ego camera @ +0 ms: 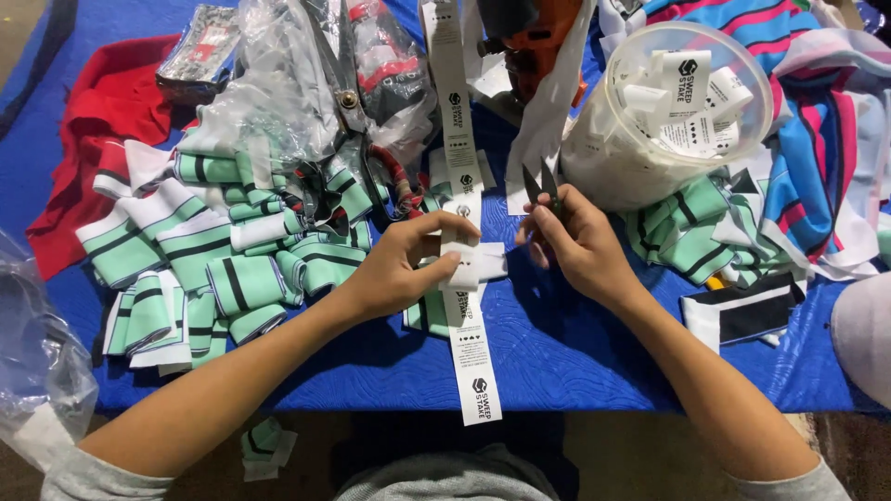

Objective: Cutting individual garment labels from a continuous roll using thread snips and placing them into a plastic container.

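Surface: blue cloth-covered table (557, 353), crowded with fabric scraps.
Left hand: left hand (408, 264) pinches a long white label tape (464, 176) between thumb and fingers, closed on it near the middle of the table.
Right hand: right hand (571, 241) is closed around small black thread snips (542, 186), blades pointing up and slightly apart, just beside the tape.
Tape position: runs from the top clutter down past the near table edge, loose end hanging over it.
Done: clear plastic tub (668, 102) at upper right already holds a heap of cut white labels.
Left: plenty of uncut tape, so I'd judge the cutting partway through.
Nearby: pile of green striped collar pieces (213, 269) at left, more green pieces (696, 232) at right, big scissors (348, 102) under plastic bags, red cloth (93, 121) far left.
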